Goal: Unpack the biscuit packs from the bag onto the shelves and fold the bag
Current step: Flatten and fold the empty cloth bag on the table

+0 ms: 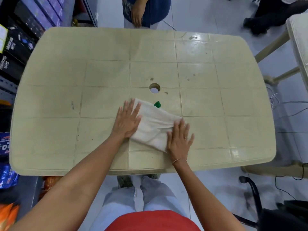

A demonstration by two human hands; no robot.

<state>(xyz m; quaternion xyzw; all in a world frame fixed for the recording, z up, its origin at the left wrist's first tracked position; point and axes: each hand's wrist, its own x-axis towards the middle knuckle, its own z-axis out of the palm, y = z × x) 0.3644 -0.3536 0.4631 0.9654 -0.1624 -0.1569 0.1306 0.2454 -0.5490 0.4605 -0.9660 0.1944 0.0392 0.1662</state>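
I press my left hand and right hand, fingers flat and released, on the folded bag (green handle poking out behind) lying mid-desk, so its creases hold.

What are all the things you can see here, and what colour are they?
cloth bag: one, off-white, folded flat on the table near its front middle
green piece: one, green, sticking out from the bag's far edge
plastic table: one, beige, tile-patterned, with a round hole in its middle
boxes: several, dark and purple, shelved at far left
snack packs: a few, blue and orange, at lower left
another person: one, beyond the table
left hand: flat on the bag's left end
right hand: flat on the bag's right end
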